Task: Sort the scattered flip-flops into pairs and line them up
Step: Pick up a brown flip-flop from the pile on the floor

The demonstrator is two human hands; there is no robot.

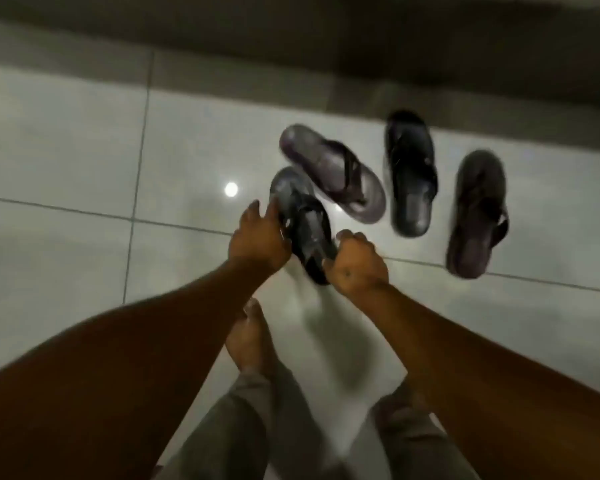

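Note:
Several dark flip-flops are on the pale tiled floor. Both hands hold one black flip-flop (300, 220) near the middle: my left hand (258, 242) grips its left edge, and my right hand (355, 265) is closed on its near end. Just beyond it lies a brownish-grey flip-flop (331, 173), angled to the right. A second black flip-flop (409, 173) lies further right, pointing away from me. A dark brown flip-flop (477, 213) lies at the far right. The picture is blurred.
My bare feet (248, 336) and grey trouser legs (229, 427) stand on the tiles below the hands. A dark wall base or step (326, 46) runs across the top. A lamp's reflection (231, 188) shines on the floor left of the flip-flops.

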